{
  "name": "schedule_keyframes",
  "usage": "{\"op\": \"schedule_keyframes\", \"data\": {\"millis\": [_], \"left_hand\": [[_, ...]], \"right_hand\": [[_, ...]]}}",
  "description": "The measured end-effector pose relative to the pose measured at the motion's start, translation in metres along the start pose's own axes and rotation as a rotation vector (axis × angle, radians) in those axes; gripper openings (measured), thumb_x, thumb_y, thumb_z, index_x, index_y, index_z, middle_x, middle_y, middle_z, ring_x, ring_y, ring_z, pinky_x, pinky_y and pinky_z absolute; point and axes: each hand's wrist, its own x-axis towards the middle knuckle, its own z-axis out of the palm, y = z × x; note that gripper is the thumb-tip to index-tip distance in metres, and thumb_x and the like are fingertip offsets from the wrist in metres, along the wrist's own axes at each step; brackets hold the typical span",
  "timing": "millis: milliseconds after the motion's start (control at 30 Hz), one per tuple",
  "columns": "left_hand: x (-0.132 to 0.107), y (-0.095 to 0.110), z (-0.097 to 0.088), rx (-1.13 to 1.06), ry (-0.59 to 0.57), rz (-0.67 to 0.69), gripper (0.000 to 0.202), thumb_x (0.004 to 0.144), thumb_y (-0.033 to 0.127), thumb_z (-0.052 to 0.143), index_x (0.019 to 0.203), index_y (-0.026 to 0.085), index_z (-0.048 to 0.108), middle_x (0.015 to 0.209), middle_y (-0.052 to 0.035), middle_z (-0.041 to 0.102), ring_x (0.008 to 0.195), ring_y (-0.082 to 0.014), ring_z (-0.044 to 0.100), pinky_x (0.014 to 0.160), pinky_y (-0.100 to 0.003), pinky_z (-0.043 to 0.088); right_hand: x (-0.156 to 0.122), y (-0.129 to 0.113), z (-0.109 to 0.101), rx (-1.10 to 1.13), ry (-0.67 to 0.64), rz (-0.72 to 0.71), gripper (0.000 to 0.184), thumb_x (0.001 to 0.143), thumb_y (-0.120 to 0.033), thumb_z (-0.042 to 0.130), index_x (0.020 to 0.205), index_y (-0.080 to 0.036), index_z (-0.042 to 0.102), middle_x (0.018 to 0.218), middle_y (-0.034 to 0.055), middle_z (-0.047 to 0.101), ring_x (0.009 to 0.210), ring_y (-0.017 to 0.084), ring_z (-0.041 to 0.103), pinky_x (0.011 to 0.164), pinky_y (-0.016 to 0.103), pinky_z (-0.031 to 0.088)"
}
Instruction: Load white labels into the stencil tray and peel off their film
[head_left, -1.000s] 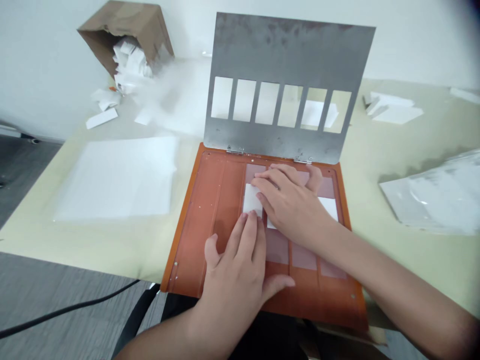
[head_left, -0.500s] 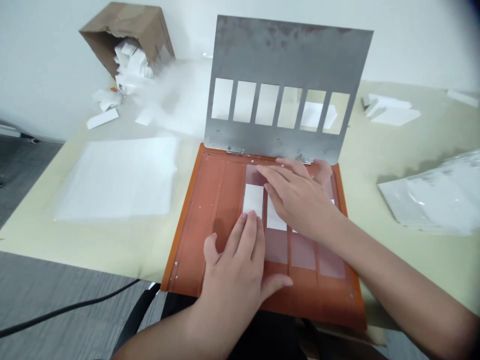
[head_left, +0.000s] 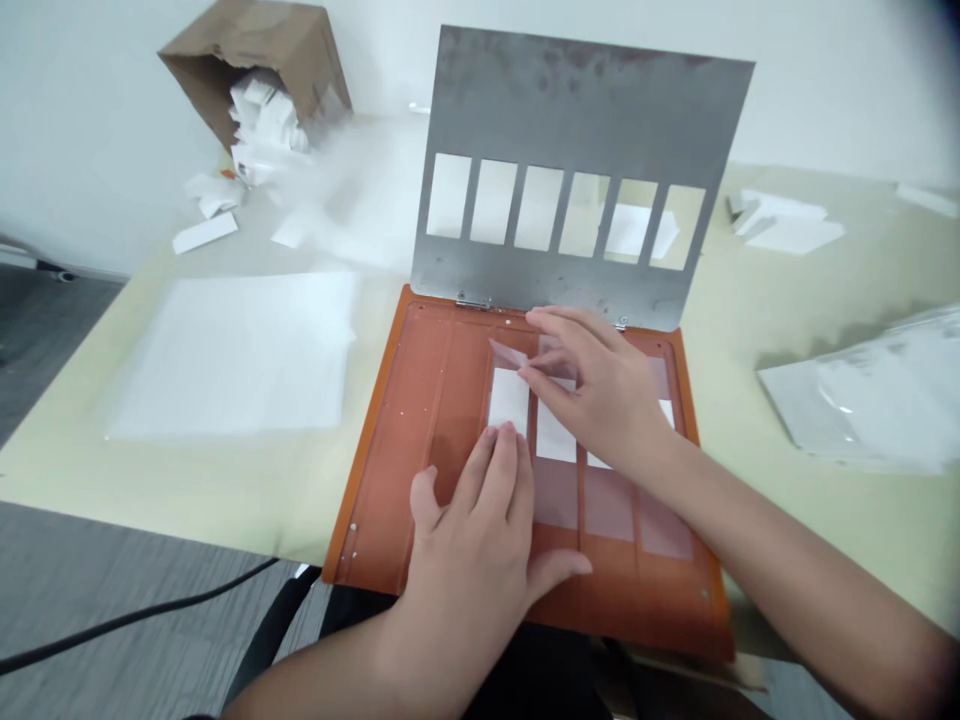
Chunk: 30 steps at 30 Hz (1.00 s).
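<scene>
An orange rubber-like board lies on the table, with a hinged steel plate standing up along its far edge. The plate has several rectangular windows. My left hand rests flat on the board, fingers apart, just below a white strip. A second white strip lies to its right, partly under my right hand. Thumb and fingers of that hand pinch a translucent film piece, lifted off the board above the strips.
A tipped cardboard box spills white paper pieces at the back left. A white sheet stack lies left of the board, a plastic bag to the right, and white pieces at the back right. The table edge runs along the near side.
My right hand has drawn up and back, and a translucent film corner now rises above the strips. More of the second white strip shows. My left hand has barely moved.
</scene>
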Motion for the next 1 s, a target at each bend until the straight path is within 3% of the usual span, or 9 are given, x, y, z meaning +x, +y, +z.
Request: {"op": "schedule_keyframes", "data": {"millis": [100, 167, 300, 467, 733, 1000], "left_hand": [[0.000, -0.001, 0.000, 0.006, -0.014, 0.015, 0.076, 0.096, 0.068, 0.033, 0.141, 0.011, 0.054, 0.150, -0.0106, 0.053, 0.130, -0.0293, 0.055, 0.091, -0.046, 0.050], [0.000, -0.001, -0.001, 0.008, -0.021, 0.022, 0.077, 0.095, 0.069, 0.034, 0.141, 0.011, 0.053, 0.150, -0.0114, 0.053, 0.130, -0.0299, 0.054, 0.091, -0.046, 0.050], [0.001, -0.001, -0.002, -0.015, -0.010, 0.003, 0.076, 0.096, 0.068, 0.033, 0.141, 0.011, 0.053, 0.148, -0.0094, 0.055, 0.128, -0.0280, 0.056, 0.092, -0.045, 0.050], [0.001, 0.000, -0.003, -0.013, -0.003, -0.022, 0.074, 0.097, 0.068, 0.030, 0.142, 0.013, 0.052, 0.148, -0.0060, 0.056, 0.127, -0.0255, 0.056, 0.090, -0.044, 0.049], [0.003, 0.002, -0.003, 0.011, -0.017, -0.024, 0.080, 0.094, 0.072, 0.034, 0.143, 0.012, 0.051, 0.149, -0.0063, 0.055, 0.129, -0.0263, 0.054, 0.088, -0.044, 0.048], [0.004, 0.004, -0.001, -0.001, 0.022, -0.052, 0.077, 0.091, 0.074, 0.039, 0.135, 0.015, 0.060, 0.145, -0.0050, 0.059, 0.128, -0.0245, 0.053, 0.086, -0.041, 0.043]], "right_hand": [[0.001, -0.001, -0.001, 0.030, 0.020, -0.032, 0.013, 0.090, -0.020, 0.056, 0.090, -0.023, 0.069, 0.112, 0.0067, 0.070, 0.086, 0.018, 0.072, 0.073, 0.034, 0.061], [0.001, -0.003, -0.003, 0.044, 0.004, -0.066, 0.015, 0.090, -0.018, 0.056, 0.080, -0.023, 0.065, 0.104, 0.0050, 0.072, 0.089, 0.017, 0.071, 0.083, 0.037, 0.060], [-0.004, -0.007, -0.010, 0.008, -0.116, -0.153, 0.015, 0.091, -0.014, 0.054, 0.083, -0.023, 0.062, 0.093, -0.0004, 0.074, 0.087, 0.015, 0.070, 0.114, 0.052, 0.040], [-0.013, -0.011, -0.014, -0.074, -0.257, -0.196, 0.023, 0.091, -0.007, 0.046, 0.082, -0.022, 0.062, 0.090, -0.0011, 0.073, 0.080, 0.013, 0.069, 0.122, 0.057, 0.023], [-0.015, -0.014, -0.017, -0.144, -0.286, -0.255, 0.031, 0.090, -0.003, 0.042, 0.084, -0.022, 0.066, 0.093, 0.0007, 0.075, 0.084, 0.016, 0.070, 0.120, 0.060, 0.026], [-0.012, -0.016, -0.020, -0.195, -0.303, -0.338, 0.037, 0.088, 0.002, 0.041, 0.083, -0.023, 0.068, 0.090, 0.0000, 0.075, 0.091, 0.017, 0.071, 0.119, 0.053, 0.033]]}}
